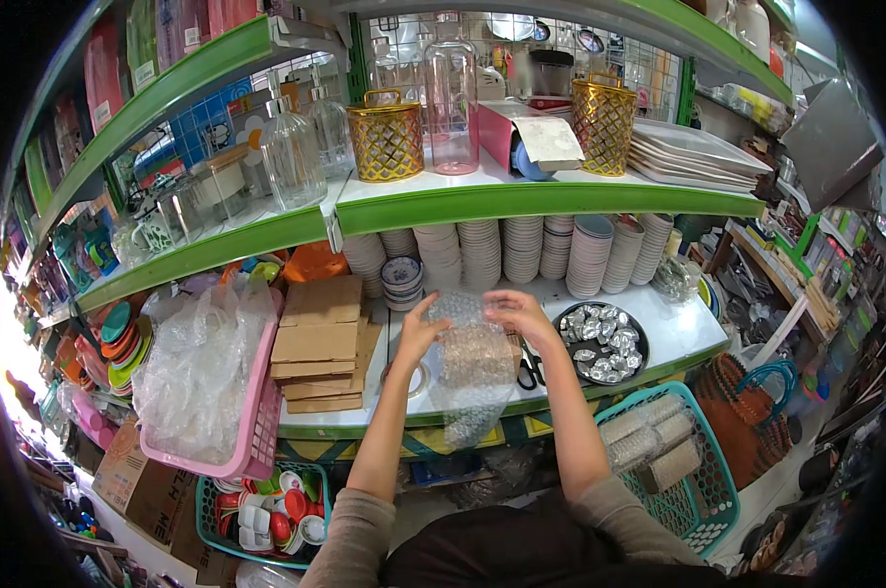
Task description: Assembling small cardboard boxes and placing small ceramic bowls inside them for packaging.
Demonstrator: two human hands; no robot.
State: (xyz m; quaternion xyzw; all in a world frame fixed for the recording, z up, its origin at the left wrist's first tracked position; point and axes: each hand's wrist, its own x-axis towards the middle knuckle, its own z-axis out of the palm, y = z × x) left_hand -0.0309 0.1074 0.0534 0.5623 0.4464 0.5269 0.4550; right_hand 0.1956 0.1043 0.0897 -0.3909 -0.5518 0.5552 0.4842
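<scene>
A sheet of clear bubble wrap (470,392) lies over a small brown cardboard box (477,355) on the white shelf in front of me. Its lower end hangs past the shelf's front edge. My left hand (423,330) grips the wrap at its far left side, thumb on top. At the far right side my right hand (521,316) has its fingers curled on the same sheet. Black-handled scissors (529,370) lie just right of the box, partly covered by my right arm. A tape roll (416,380) sits beside my left forearm.
Flat cardboard boxes (316,333) are stacked on the left, next to a pink basket (257,421) of bubble wrap. A dark round tray (559,318) of shiny silver pieces stands right. Bowl stacks (479,255) line the back. A teal basket (703,412) holds wrapped packages below right.
</scene>
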